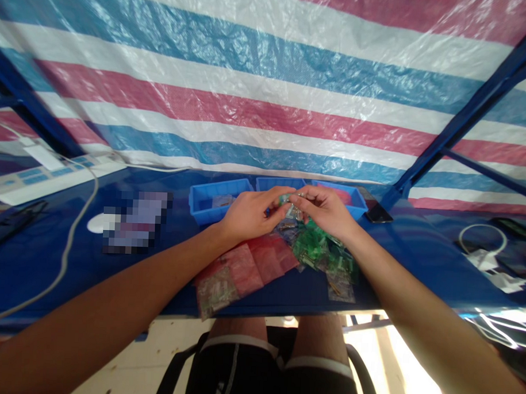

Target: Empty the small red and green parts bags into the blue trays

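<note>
My left hand [256,211] and my right hand [325,209] meet in front of the blue bins, fingertips pinched together around a small clear plastic bag [293,213]. A greenish bit shows at the left fingertips; its shape is too small to make out. Beneath my right hand lies a heap of green packets [315,245]. Red translucent bags [247,268] spread over the table below my left hand, with a clear bag of small parts [216,290] at their lower left. Another clear packet [341,287] lies near the table's front edge.
Blue bins stand behind my hands: left [220,200], middle [280,184] and right [353,200]. A dark phone [377,209] lies right of them. On the left are a white cable [66,250], a round white object [103,223] and a power strip [52,175]. White cables lie far right.
</note>
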A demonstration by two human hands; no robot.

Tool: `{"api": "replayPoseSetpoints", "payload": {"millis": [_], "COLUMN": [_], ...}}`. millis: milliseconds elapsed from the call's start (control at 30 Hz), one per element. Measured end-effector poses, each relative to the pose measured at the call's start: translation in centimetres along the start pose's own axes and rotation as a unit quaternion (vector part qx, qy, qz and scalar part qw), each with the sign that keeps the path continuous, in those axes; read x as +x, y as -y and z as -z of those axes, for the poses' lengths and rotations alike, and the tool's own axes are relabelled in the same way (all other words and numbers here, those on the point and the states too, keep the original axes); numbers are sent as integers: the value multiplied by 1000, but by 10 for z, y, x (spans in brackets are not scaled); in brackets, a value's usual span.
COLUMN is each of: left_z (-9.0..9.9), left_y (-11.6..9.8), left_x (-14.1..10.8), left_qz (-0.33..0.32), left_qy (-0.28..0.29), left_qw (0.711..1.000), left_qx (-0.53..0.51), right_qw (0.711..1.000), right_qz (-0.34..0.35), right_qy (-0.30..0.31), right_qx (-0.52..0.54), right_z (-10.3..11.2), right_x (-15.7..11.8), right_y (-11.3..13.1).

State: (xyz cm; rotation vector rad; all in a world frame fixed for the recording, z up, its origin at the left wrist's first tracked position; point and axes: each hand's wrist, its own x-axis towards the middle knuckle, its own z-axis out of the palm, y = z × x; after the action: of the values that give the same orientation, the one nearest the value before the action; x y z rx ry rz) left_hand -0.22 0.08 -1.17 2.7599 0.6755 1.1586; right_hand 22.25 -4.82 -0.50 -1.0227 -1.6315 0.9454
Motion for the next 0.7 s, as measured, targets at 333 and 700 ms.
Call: {"api": "replayPoseSetpoints", "payload": {"millis": [333, 700], "left_z": [-1, -1], "left_y": [4, 6], "left_x": [0, 0], "left_qz": [-18, -23], "left_qy": [-17, 18], "left_qw": [1000, 1000], "left_qx": [-3, 0], "right_qw": [999, 998], "right_qz": [-14, -12], "right_qy": [43, 64], "right_qx": [-5, 5], "right_z": [0, -1], "right_x": [-1, -1], "right_y": [-1, -4]}}
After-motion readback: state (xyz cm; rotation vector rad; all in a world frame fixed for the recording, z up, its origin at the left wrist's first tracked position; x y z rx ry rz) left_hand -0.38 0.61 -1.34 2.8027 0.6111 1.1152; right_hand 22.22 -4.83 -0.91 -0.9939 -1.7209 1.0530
